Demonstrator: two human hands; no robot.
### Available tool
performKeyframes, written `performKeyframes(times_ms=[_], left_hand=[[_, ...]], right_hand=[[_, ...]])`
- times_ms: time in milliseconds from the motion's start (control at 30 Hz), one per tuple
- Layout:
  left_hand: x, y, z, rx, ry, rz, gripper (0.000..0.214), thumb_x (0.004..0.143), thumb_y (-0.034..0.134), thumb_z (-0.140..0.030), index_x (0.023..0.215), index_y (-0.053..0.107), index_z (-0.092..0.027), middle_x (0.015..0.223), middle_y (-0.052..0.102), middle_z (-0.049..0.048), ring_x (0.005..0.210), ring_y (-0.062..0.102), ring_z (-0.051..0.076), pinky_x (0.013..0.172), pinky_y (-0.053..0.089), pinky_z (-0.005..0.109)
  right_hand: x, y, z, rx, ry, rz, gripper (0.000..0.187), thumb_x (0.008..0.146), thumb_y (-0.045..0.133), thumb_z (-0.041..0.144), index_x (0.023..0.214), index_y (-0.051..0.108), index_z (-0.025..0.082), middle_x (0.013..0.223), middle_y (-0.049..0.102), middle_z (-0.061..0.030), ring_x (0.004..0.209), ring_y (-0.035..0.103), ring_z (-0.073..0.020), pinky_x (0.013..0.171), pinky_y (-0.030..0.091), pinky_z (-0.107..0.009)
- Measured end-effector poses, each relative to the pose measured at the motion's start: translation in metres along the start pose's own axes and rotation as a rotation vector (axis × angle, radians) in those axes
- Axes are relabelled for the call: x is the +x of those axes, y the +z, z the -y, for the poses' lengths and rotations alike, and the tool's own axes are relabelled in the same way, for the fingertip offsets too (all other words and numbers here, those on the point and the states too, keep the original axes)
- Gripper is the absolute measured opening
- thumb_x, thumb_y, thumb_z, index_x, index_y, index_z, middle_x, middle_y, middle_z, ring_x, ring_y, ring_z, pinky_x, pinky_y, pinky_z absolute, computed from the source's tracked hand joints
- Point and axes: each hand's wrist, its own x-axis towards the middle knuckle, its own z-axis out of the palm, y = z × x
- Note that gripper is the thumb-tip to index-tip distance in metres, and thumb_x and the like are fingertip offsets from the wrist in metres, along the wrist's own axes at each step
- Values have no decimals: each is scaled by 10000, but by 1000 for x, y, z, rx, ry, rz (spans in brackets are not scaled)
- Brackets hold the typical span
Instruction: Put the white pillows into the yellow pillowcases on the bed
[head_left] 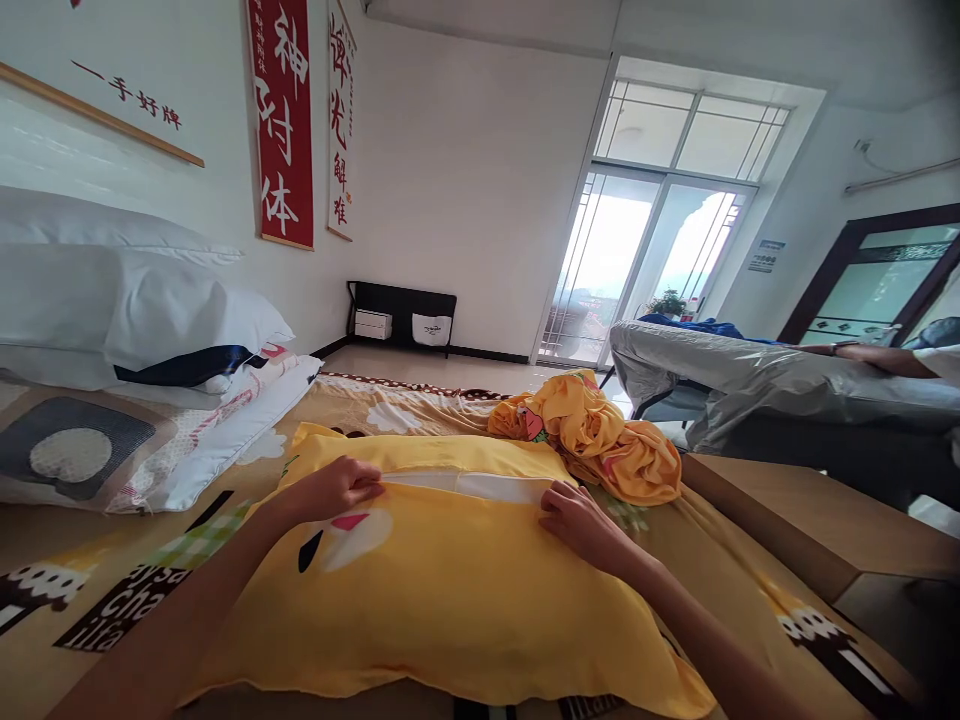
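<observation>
L hand (355, 487) & R hand (579, 518) gripping yellow pillowcase (465, 590) at its slit

Our L hand is pinching the edge at the slit's L end, fingers curled; our R hand is pinching the near edge toward the R end, fingers bent likewise. The yellow pillowcase is lying plump right in front of us, mostly btwn our forearms, its slit running crosswise nr the top & gaping a bit. Thru the gap we're seeing smth white, prob. white filling (504, 490). A pink, white & black print is showing just below our L hand.

Under it all, a patterned brown sheet (712, 590) is spreading out w/ lettering & daisies. On our R, a cardboard box (817, 515) is sitting along the sheet's edge. On our L, a patterned pillow (187, 440) is lying under a stack of white pillows (165, 300). Just past the pillowcase's far R corner, a crumpled yellow-orange cloth (607, 430) is bunching up.

Farther R, another person's arm (874, 356) is reaching over a plastic-covered surface (735, 360), w/ blue cloth (697, 327) & a plant (666, 302) nr its far end.

In the bg we're seeing a low black rack (401, 296) standing by the wall, a red scroll (283, 130) hanging L & glass doors (637, 240) letting in daylight.
</observation>
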Motion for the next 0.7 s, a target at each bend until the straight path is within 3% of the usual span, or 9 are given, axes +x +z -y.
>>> performKeyframes(times_ms=[233,700], left_hand=[[1,-1,4,-5,43,-58,384,854,434,-442,604,293,-188,585,296,-47,579,272,97,547,239,248],[0,-2,3,-18,53,-64,392,862,437,-426,603,260,-190,592,282,-43,588,259,104,554,235,257]], right_hand=[[-2,-12,7,21,-31,-49,110,879,489,270,778,496,226,875,616,-42,818,539,-197,807,396,-377],[-3,-11,6,42,-24,-45,122,875,487,293,772,498,228,863,623,-39,808,535,-202,804,401,-387]])
